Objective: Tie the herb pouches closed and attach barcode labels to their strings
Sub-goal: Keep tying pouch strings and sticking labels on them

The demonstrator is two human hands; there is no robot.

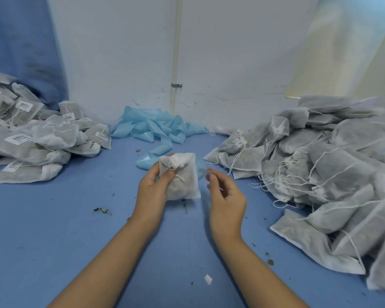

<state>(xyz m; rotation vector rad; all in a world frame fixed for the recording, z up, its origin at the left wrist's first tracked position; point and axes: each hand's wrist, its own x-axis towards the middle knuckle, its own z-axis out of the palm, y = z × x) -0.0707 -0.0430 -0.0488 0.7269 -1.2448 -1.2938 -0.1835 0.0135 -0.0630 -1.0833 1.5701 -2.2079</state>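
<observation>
Blue table surface (65, 218) lies open between my forearms and toward the near edge, with only leaf crumbs (101, 210) and a small white scrap (208, 279) on it. My left hand (151, 185) grips a white non-woven herb pouch (180, 176) above the middle of the table, thumb pressed on its front just below the gathered neck; its string (180, 176) hangs down the front. My right hand (226, 192) is just beside the pouch, fingertips pinched together; blur hides whether they hold a label or string, so I cannot tell. Room sideways is limited: a heap of labelled pouches (31, 138) sits to the left, and a larger heap of unlabelled pouches (320, 165) with loose drawstrings crowds the right. Behind the held pouch, glossy light-blue backing strips (156, 127) curl in a pile against the scuffed white wall (209, 52).
</observation>
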